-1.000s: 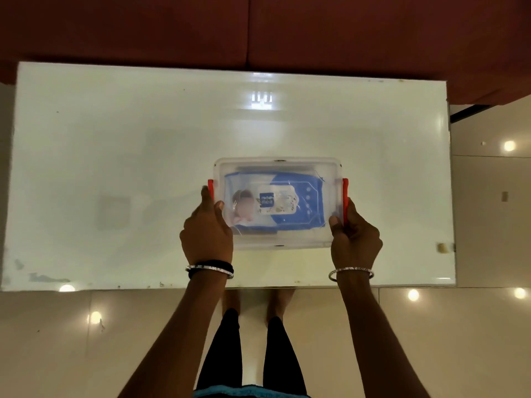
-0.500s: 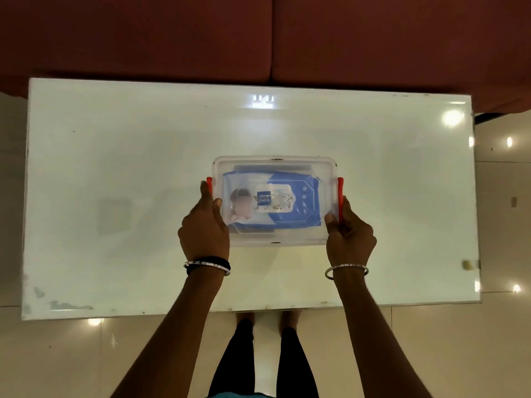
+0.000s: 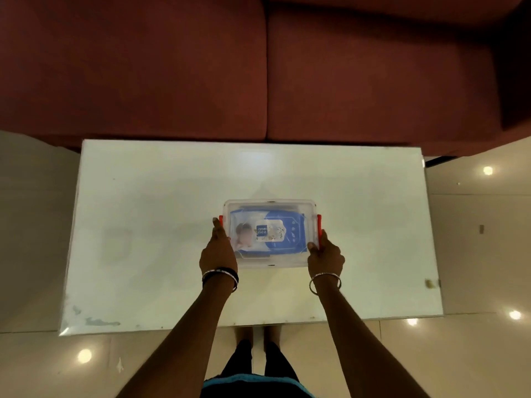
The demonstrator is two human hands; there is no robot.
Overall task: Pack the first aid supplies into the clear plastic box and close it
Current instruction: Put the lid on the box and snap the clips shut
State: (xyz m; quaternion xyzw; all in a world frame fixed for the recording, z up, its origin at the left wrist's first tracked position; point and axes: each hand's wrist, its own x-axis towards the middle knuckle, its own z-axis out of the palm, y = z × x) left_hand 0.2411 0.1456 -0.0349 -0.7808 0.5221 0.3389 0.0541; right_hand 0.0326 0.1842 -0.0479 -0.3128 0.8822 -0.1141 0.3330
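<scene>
From my remote seat I looked down on a white glossy table (image 3: 161,239) that stood on a pale polished floor (image 3: 474,354) dotted with reflected ceiling lights, with a dark red sofa (image 3: 258,67) just beyond its far edge.

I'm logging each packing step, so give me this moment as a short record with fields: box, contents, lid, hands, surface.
box: clear plastic box, on the table
contents: blue wipes pack seen through the lid; other items not discernible
lid: on the box; red latches at both ends
left hand: grip on the box's left end
right hand: grip on the right end, by the latch
surface: white table in front of a red sofa
</scene>
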